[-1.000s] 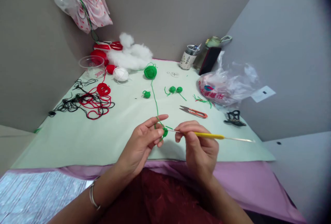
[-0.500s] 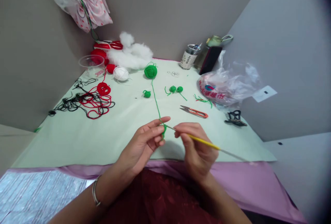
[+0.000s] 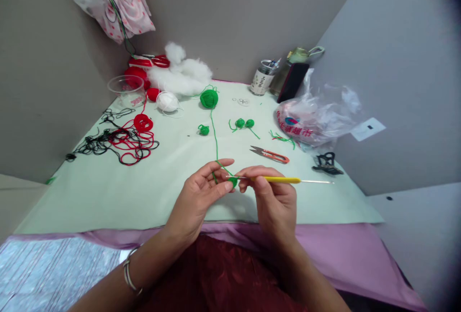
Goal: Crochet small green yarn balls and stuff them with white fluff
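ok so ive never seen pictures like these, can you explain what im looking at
A camera worn on a person's head took all three, looking forward and down at their own bare hands; no robot is involved. The left hand pinches a small green crochet piece; the right hand holds a yellow-handled hook against it. A strand runs back to a green yarn ball. Also on the pale green cloth: orange-handled snips, tangled red and black yarn, white stuffing and a plastic bag.

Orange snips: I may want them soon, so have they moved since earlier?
No; the orange snips lie in the same place relative to the table.
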`<action>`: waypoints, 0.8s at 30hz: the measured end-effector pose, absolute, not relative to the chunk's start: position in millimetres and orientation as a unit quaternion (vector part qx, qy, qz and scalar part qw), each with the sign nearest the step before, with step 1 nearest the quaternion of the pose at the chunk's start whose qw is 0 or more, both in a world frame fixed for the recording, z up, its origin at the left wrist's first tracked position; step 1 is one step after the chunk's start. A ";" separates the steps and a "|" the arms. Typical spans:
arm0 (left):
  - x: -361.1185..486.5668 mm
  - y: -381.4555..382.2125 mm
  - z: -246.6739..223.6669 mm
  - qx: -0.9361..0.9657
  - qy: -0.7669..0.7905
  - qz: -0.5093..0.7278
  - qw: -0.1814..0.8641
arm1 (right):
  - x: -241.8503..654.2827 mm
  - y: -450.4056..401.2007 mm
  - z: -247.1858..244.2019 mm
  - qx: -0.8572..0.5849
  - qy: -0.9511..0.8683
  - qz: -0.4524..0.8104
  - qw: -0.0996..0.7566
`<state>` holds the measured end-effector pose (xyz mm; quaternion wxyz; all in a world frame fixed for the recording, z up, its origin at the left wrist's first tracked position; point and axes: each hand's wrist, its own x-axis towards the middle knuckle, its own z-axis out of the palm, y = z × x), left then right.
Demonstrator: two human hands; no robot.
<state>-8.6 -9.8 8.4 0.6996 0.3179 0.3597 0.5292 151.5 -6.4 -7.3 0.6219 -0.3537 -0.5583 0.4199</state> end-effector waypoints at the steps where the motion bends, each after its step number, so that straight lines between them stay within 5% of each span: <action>1: -9.2 -9.8 8.7 0.321 0.361 0.528 0.698 | 152.3 -6.3 -7.4 -0.352 -0.548 0.435 0.621; 8: -10.8 -10.4 5.7 0.345 0.370 0.527 0.683 | 154.8 -12.5 -3.2 -0.346 -0.576 0.408 0.618; 15: -6.7 -12.3 4.2 0.379 0.406 0.538 0.634 | 155.2 -16.6 -6.7 -0.327 -0.770 0.126 0.533; 19: -3.7 -11.7 5.2 0.300 0.371 0.514 0.713 | 151.8 -17.1 -13.5 -0.354 -0.794 -0.029 0.494; 24: -7.6 -6.5 8.3 0.222 0.322 0.489 0.780 | 150.6 -17.4 -5.1 -0.371 -0.690 0.162 0.600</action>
